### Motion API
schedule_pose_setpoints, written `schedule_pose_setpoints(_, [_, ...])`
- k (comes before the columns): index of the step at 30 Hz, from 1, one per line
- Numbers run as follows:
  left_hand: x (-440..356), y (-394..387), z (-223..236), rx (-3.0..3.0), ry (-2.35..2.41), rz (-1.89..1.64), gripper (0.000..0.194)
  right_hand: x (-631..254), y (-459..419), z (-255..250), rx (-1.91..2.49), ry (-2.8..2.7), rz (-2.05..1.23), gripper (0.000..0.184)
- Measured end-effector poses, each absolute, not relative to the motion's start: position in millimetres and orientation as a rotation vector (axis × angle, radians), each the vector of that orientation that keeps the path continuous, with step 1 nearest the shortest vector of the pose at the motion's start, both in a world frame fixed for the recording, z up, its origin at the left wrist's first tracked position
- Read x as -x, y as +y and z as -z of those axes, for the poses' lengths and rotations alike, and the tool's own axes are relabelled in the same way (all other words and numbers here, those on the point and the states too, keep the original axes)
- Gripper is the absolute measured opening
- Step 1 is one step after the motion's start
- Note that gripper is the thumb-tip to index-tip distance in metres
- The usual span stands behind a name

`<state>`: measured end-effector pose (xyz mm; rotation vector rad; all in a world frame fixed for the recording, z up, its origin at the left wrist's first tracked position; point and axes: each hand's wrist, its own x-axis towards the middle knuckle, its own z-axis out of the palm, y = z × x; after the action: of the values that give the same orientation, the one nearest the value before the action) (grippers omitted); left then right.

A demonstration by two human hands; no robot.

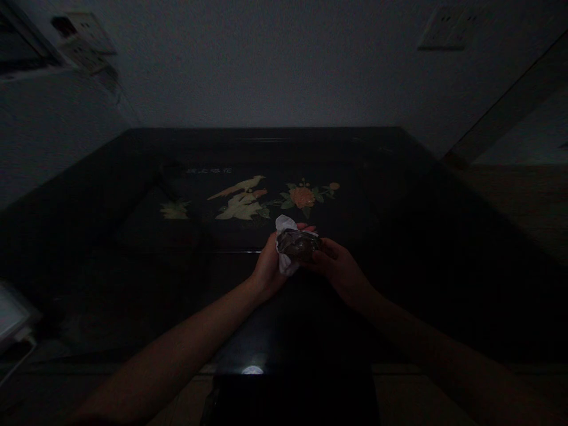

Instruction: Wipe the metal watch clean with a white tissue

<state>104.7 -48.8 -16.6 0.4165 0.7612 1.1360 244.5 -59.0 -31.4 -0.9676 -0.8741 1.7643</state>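
In very dim light, my left hand (267,264) cups a crumpled white tissue (284,223) from the left and below. Resting against the tissue is a small dark, glassy-looking object (299,244) with a rounded rim; its exact kind is too dark to tell. My right hand (338,264) grips the object's right end between thumb and fingers. Some left fingertips show behind the object, and its underside is hidden by the hands and tissue. Both hands are held above a black table (186,296).
A bird picture (242,201) and a flower picture (302,197) decorate the tabletop beyond my hands. At the left edge is a white box-like item (13,313) with a cable (20,361). Wall sockets (447,28) are at the back, and a dark seat-like shape (290,399) is in front.
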Motion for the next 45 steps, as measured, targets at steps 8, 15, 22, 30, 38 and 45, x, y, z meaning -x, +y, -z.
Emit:
schedule_pose_setpoints(8, [-104.6,-50.6,17.1,-0.536,0.819,-1.223,0.036,-244.9,-58.9,30.3,0.975,-0.919,-1.752,0.039])
schedule_pose_setpoints(15, [-95.0,-57.2,20.8,-1.203,1.04,-1.398,0.042,-245.1,-62.3,22.5,1.033,-0.977,-1.709,0.041])
schedule_pose_setpoints(22, [-88.7,-58.4,16.8,-1.908,1.057,-1.438,0.041,-244.9,-63.4,24.8,1.113,-1.017,-1.659,0.041])
schedule_pose_setpoints(30, [-86.9,-55.3,13.1,-1.992,1.002,-1.438,0.037,-242.8,-63.7,24.2,1.123,-0.969,-1.691,0.038])
schedule_pose_setpoints(38, [-96.6,-58.4,15.7,-1.193,1.055,-1.381,0.039,-244.0,-62.0,27.9,1.07,-0.9,-1.724,0.043])
schedule_pose_setpoints(45, [-104.4,-52.2,12.3,-0.556,0.835,-1.206,0.036,-245.0,-61.7,26.2,0.999,-0.914,-1.73,0.043])
